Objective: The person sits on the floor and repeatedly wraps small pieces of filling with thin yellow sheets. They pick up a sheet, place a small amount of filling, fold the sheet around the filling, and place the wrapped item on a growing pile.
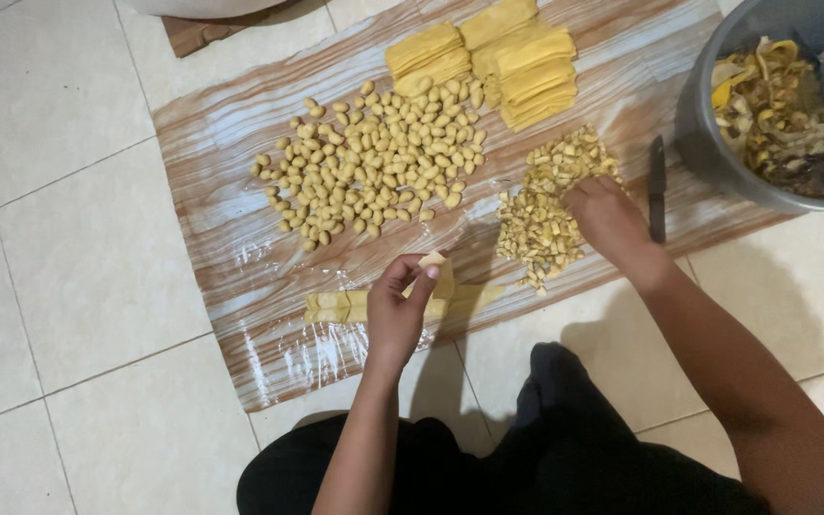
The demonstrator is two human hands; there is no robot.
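Your left hand [395, 310] pinches a small pale-yellow dough square [434, 260] between thumb and fingertips, lifted just above the mat [231, 238], the wood-grain plastic sheet spread on the tiled floor [69, 286]. Take the mat as your landmark: the square hangs over its near edge, about midway along. Directly under that hand a dough strip [340, 305] lies flat along the mat's near edge, scored into squares.

Your right hand [607, 217] is on the mat's right part, palm down, fingers curled into the filling pile [545, 205], a heap of small yellowish chopped bits; whether that grip has closed on any pieces you cannot tell, since the fingertips are buried in the heap.

In the mat's middle lies a broad spread of shaped pieces [374, 162], small rounded dough parcels set close together. At the mat's far edge, beyond them, sit dough stacks [503, 57], flat folded yellow sheets piled up. Just right of your right hand, near the mat's right edge, a dark knife [657, 186] lies pointing away from you. A grey bucket [708, 143] stands on the mat's far right corner, holding peels and scraps
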